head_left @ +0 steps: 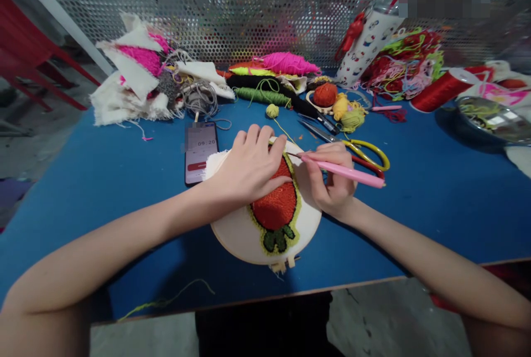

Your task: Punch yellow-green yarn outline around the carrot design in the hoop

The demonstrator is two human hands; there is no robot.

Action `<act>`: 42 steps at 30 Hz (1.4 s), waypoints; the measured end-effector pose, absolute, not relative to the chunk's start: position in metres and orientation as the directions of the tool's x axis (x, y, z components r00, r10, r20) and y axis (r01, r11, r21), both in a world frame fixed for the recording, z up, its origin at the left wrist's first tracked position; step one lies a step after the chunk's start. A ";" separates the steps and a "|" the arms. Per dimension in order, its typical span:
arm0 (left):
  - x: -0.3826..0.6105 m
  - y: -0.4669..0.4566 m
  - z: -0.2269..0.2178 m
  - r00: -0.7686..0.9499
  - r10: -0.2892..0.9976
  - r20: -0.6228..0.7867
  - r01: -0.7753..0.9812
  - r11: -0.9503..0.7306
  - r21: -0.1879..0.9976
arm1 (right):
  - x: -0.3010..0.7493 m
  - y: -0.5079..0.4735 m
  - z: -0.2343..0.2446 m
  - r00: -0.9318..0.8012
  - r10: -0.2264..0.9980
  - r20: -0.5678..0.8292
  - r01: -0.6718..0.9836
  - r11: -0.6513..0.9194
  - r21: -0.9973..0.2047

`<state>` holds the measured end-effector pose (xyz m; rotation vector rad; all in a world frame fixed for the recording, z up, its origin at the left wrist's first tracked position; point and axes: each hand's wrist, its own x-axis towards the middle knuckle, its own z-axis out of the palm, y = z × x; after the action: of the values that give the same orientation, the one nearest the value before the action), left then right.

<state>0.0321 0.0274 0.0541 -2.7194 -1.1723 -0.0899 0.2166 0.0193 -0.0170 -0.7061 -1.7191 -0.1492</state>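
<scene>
Steadying the hoop (pixel 244 260) on the table (pixel 133 150), our left hand (pixel 249 166) lay wide; our right hand (pixel 332 194) pinched the pen (pixel 350 172) by the green edge (pixel 297 205). We judged taut cloth (pixel 306 224) and even spacing best.

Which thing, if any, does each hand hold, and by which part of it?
Right hand: the pink tool, by its handle's front, near the metal tip. Left hand lies over the hooped cloth; whether it grips anything cannot be told.
</scene>
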 end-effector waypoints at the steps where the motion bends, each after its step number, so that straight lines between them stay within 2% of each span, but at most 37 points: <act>1: 0.032 0.027 0.054 0.688 0.714 0.130 0.726 -0.673 -0.141 | 0.216 0.019 -0.016 -0.115 0.374 0.920 0.537 0.803 -0.259; 6: 0.033 0.025 0.055 0.683 0.720 0.123 0.730 -0.668 -0.148 | 0.216 0.018 -0.013 -0.232 0.376 0.897 0.609 0.775 -0.167; 13: 0.035 0.022 0.060 0.690 0.715 0.110 0.722 -0.671 -0.169 | 0.216 0.019 -0.006 -0.237 0.487 0.841 0.611 0.748 -0.261; 18: 0.035 0.022 0.060 0.691 0.713 0.120 0.722 -0.673 -0.161 | 0.217 0.020 -0.005 -0.298 0.439 0.848 0.613 0.769 -0.183; 23: 0.034 0.024 0.057 0.695 0.705 0.142 0.719 -0.678 -0.152 | 0.217 0.018 -0.011 -0.194 0.411 0.891 0.583 0.778 -0.232; 29: 0.033 0.026 0.056 0.696 0.709 0.117 0.718 -0.681 -0.142 | 0.218 0.019 -0.015 -0.066 0.372 0.926 0.469 0.831 -0.300; 39: 0.034 0.025 0.057 0.697 0.709 0.107 0.716 -0.680 -0.159 | 0.218 0.020 -0.016 -0.101 0.378 0.920 0.472 0.833 -0.290; 42: 0.035 0.023 0.059 0.696 0.710 0.108 0.717 -0.678 -0.163 | 0.218 0.020 -0.013 -0.145 0.388 0.910 0.529 0.808 -0.260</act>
<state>0.0347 0.0228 0.0586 -2.7126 -1.1540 -0.0527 0.2176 0.0199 -0.0131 -0.7111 -1.7640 -0.1424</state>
